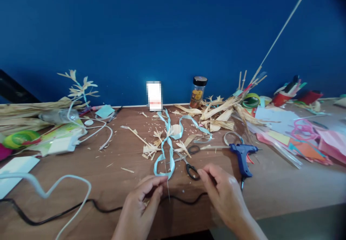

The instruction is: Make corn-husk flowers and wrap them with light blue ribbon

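Observation:
Between its thumb and fingertips, my left hand (pixel 144 200) pinches a thin wire stem (pixel 168 189) at the front of the table. Light blue ribbon (pixel 156 167) loops and twists around the stem's upper part and runs on toward the back. My right hand (pixel 223 189) has its thumb and forefinger closed at the edge of the black handle of the scissors (pixel 192 172). The scissors lie with blades partly apart, pointing left beside the ribbon. Small pale husk flowers (pixel 159 137) lie by the ribbon. The inner fingers of both hands are hidden.
A blue glue gun (pixel 243 157) stands to the right. Behind are a black-lidded jar (pixel 198 90), dried husks (pixel 221 115) and a bright, blurred-out screen (pixel 155 96). A black cable (pixel 102 210) crosses the front. Coloured paper (pixel 302 148) lies right; a white charger (pixel 61 144) lies left.

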